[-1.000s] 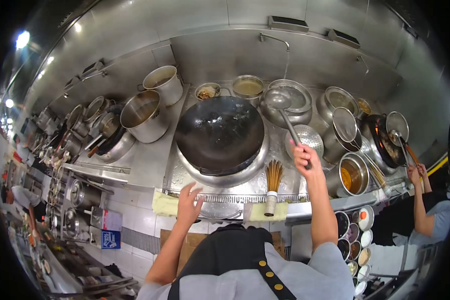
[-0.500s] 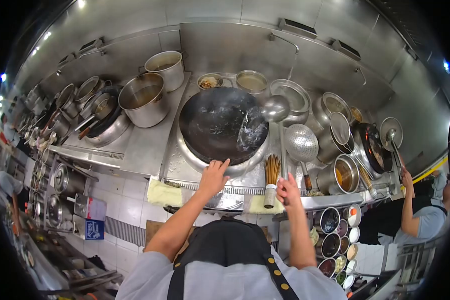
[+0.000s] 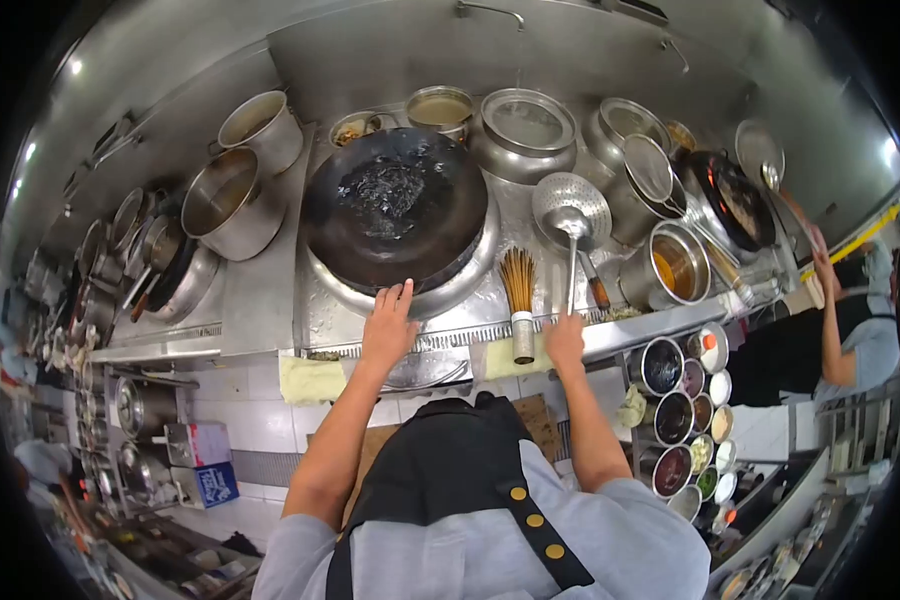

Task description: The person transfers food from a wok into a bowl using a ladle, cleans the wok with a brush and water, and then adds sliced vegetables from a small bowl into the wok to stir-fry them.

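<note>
At a steel counter (image 3: 259, 310) above tiled floor (image 3: 260, 412), open left hand (image 3: 388, 326) touches wok (image 3: 397, 215), right hand (image 3: 565, 342) grips ladle (image 3: 570, 225).

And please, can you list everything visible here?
Deep round metal wok: one, black, left-centre burner
Round perforated metal skimmer: one, silver, right of wok
Long-handled metal ladle: one, silver, over skimmer
Bundled bamboo brush: one, brown, counter front
Folded cloths: two, pale yellow, counter front
Tall metal pots: two, silver, left of wok
Other pots: many, mostly silver, both sides
Small round containers: many, mixed colours, lower right
Co-worker: one, grey and black, far right
Left hand: one, bare, wok's near rim
Right hand: one, bare, ladle's handle
</note>
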The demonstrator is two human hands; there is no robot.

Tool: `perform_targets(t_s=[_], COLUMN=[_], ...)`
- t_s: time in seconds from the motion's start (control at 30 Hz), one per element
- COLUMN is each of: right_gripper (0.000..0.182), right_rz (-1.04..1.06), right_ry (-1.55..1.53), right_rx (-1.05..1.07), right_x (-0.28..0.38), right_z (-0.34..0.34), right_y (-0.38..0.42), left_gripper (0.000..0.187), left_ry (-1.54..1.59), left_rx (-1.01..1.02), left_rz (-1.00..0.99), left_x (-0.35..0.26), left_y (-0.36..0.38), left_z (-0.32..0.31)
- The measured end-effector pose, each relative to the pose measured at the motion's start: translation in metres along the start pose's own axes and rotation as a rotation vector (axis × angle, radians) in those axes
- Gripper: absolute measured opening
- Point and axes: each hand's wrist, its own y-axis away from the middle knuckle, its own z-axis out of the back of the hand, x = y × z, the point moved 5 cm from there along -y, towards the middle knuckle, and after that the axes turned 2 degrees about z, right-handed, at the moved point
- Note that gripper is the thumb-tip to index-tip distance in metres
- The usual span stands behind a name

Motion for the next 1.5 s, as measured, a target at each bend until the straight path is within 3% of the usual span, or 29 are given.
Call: perform_targets(t_s=[0.13, 0.2, 0.23, 0.27, 0.33, 0.43, 0.47, 0.57, 0.6, 0.67, 0.7, 0.73, 0.8, 0.9, 0.97, 1.0, 1.07, 1.13, 1.23, 1.27, 1.33, 1.4, 1.47, 1.5], right_gripper=[0.085, 0.094, 0.098, 0.096, 0.091, 0.086, 0.086, 0.077, 0.077, 0.079, 0.082, 0.082, 0.086, 0.087, 0.081, 0.081, 0.070, 0.059, 0.054, 0.055, 0.061, 0.071, 0.073, 0.073], right_rz=[0.030, -0.147, -0.252, -0.330, -0.177, -0.146, -0.134, 0.061, 0.075, -0.136, -0.226, -0.183, 0.098, 0.263, 0.480, 0.502, 0.788, 0.849, 0.642, 0.689, 0.840, 0.880, 0.638, 0.639], right_ry=[0.086, -0.142, -0.699, -1.036, -1.245, -1.366, -1.365, -0.967, -0.965, -0.652, -0.647, -0.644, -0.793, -0.819, -0.115, -0.122, 0.290, 0.372, 0.188, 0.201, 0.225, 0.297, 0.327, 0.333], right_rx=[0.184, 0.451, 0.580, 0.591, 0.278, 0.318, 0.325, -0.215, -0.209, 0.348, 0.250, 0.259, -0.236, -0.031, 0.231, 0.222, 0.548, 0.580, 0.339, 0.326, 0.404, 0.505, 0.530, 0.534], right_x=[0.048, 0.044, 0.046, 0.043, 0.048, 0.069, 0.070, 0.083, 0.085, 0.102, 0.102, 0.111, 0.114, 0.163, 0.210, 0.237, 0.297, 0.331, 0.364, 0.372, 0.364, 0.363, 0.352, 0.352], right_z=[-0.020, -0.040, -0.017, -0.014, 0.039, 0.102, 0.083, 0.012, 0.000, -0.027, -0.018, -0.011, 0.026, 0.122, 0.151, 0.157, 0.147, 0.084, 0.031, 0.025, 0.037, 0.043, 0.039, 0.027], right_y=[0.010, 0.007, 0.013, 0.015, 0.021, 0.028, 0.020, -0.008, -0.015, -0.029, -0.031, -0.036, -0.043, -0.068, -0.091, -0.108, -0.120, -0.158, -0.181, -0.169, -0.137, -0.156, -0.189, -0.190], left_gripper=[0.076, 0.071, 0.068, 0.064, 0.057, 0.049, 0.047, 0.044, 0.044, 0.040, 0.031, 0.031, 0.022, 0.014, 0.013, 0.013, 0.014, 0.014, 0.013, 0.012, 0.012, 0.011, 0.011, 0.012], left_ry=[0.032, 0.104, 0.141, 0.178, 0.216, 0.213, 0.220, 0.318, 0.322, 0.216, 0.201, 0.198, 0.260, 0.278, 0.274, 0.269, 0.254, 0.338, 0.312, 0.287, 0.265, 0.251, 0.338, 0.352], left_rx=[-0.064, -0.093, -0.108, -0.122, -0.177, -0.209, -0.207, -0.221, -0.232, -0.191, -0.239, -0.274, -0.314, -0.363, -0.396, -0.412, -0.443, -0.416, -0.407, -0.373, -0.392, -0.428, -0.503, -0.511], left_rz=[-0.052, -0.066, -0.021, 0.027, 0.163, 0.372, 0.452, 0.606, 0.616, 0.535, 0.503, 0.529, 0.628, 0.723, 0.733, 0.707, 0.684, 0.648, 0.637, 0.649, 0.709, 0.783, 0.965, 0.972], left_x=[-0.017, -0.018, -0.010, -0.001, 0.018, 0.052, 0.058, 0.065, 0.063, 0.051, 0.045, 0.049, 0.052, 0.054, 0.058, 0.056, 0.050, 0.043, 0.032, 0.030, 0.032, 0.041, 0.046, 0.046], left_y=[0.010, 0.030, 0.044, 0.059, 0.097, 0.159, 0.175, 0.205, 0.210, 0.211, 0.215, 0.223, 0.247, 0.268, 0.267, 0.261, 0.247, 0.232, 0.234, 0.239, 0.268, 0.294, 0.327, 0.328], left_z=[0.016, 0.031, 0.037, 0.044, 0.060, 0.069, 0.071, 0.065, 0.064, 0.062, 0.065, 0.066, 0.065, 0.062, 0.068, 0.074, 0.085, 0.089, 0.093, 0.097, 0.101, 0.096, 0.090, 0.089])
